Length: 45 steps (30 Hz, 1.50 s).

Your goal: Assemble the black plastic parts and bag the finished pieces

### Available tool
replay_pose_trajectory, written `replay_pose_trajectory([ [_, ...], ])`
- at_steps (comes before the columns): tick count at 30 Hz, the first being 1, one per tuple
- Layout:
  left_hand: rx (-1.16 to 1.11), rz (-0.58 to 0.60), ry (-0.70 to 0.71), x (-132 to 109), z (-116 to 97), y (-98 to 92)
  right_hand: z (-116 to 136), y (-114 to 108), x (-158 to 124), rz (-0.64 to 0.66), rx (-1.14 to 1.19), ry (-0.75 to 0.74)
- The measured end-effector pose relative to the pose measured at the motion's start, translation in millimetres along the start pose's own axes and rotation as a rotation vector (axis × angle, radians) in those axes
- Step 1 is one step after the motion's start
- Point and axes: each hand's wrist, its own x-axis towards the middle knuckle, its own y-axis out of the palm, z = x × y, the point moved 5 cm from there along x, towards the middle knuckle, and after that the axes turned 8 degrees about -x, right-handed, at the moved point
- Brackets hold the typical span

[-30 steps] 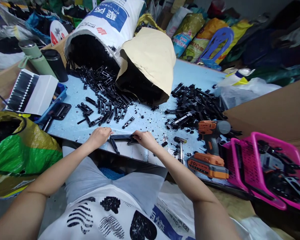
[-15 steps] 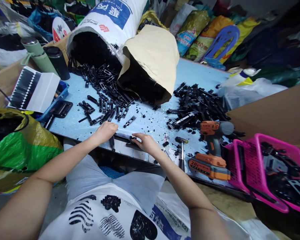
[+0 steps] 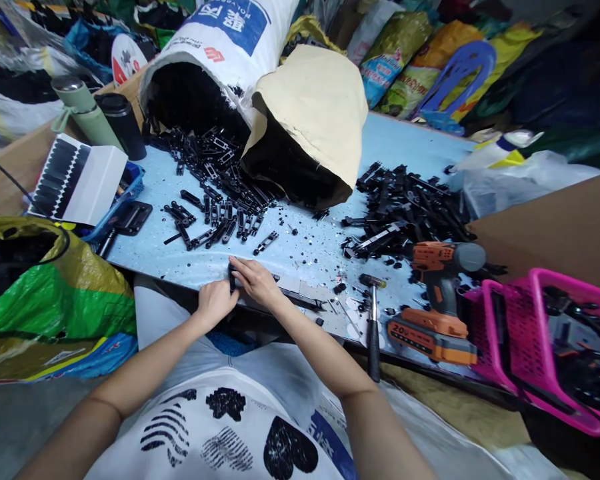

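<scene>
At the table's front edge, my left hand (image 3: 216,303) is closed around the lower end of a small black part (image 3: 233,275). My right hand (image 3: 255,281) meets it there, its fingers pressed together over the same part. My hands partly hide this part, so its full shape does not show. Beside my right hand, a long black strip (image 3: 303,300) lies along the table edge. Beyond my hands, several black link-like pieces (image 3: 225,230) lie loose on the blue tabletop (image 3: 180,267).
A hammer (image 3: 373,327) overhangs the front edge. To its right stand an orange cordless drill (image 3: 437,300) and pink baskets (image 3: 523,347). A white sack (image 3: 225,67) and a beige paper bag (image 3: 315,100) lie open behind. Black parts (image 3: 410,207) are heaped at right.
My hands have come together, the right moving left to the left hand. A black part now stands up between them. The long strip at the edge shows more fully.
</scene>
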Motion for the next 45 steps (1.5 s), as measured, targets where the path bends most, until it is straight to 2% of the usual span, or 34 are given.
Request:
replay_pose_trajectory([
  [3, -0.023, -0.061, -0.083, -3, -5, 5.3, -6, 2, -2, 0.003, 0.033, 0.018],
  [8, -0.035, -0.097, -0.078, -4, -7, 4.4, -8, 8, -5, 0.068, -0.055, 0.069],
  [12, -0.062, -0.082, -0.095, -6, -15, 10.6, -6, 10, 0, 0.089, -0.072, 0.105],
  [14, -0.065, -0.052, -0.062, -6, -15, 11.9, -2, 5, -1, 0.100, -0.080, 0.062],
  [16, -0.059, -0.058, 0.052, -6, -10, 6.5, 3, -8, -12, 0.085, -0.109, -0.025],
  [18, -0.042, -0.143, 0.269, -3, -8, -6.1, 0, -26, -35, 0.008, -0.174, -0.046],
  [20, -0.001, -0.238, 0.551, 1, -13, -17.9, -15, -45, -64, -0.099, -0.290, 0.068],
  [21, 0.028, -0.245, 0.691, 4, -18, -20.1, -24, -53, -79, -0.131, -0.367, 0.150],
  [23, 0.089, -0.177, 0.892, 12, -30, -17.2, -42, -59, -101, -0.083, -0.525, 0.264],
  [24, 0.116, -0.129, 0.936, 18, -37, -14.0, -49, -59, -108, -0.017, -0.588, 0.282],
  [27, 0.162, -0.045, 0.919, 33, -49, -7.3, -62, -60, -109, 0.151, -0.673, 0.247],
  [33, 0.090, -0.062, 0.730, 33, -45, -16.5, -53, -82, -86, 0.246, -0.535, -0.043],
  [38, 0.073, -0.155, 0.705, 18, -40, -28.7, -35, -99, -82, 0.184, -0.493, -0.142],
  [45, -0.040, -0.188, 0.800, 14, -33, -45.7, -11, -114, -70, 0.149, -0.364, -0.221],
])
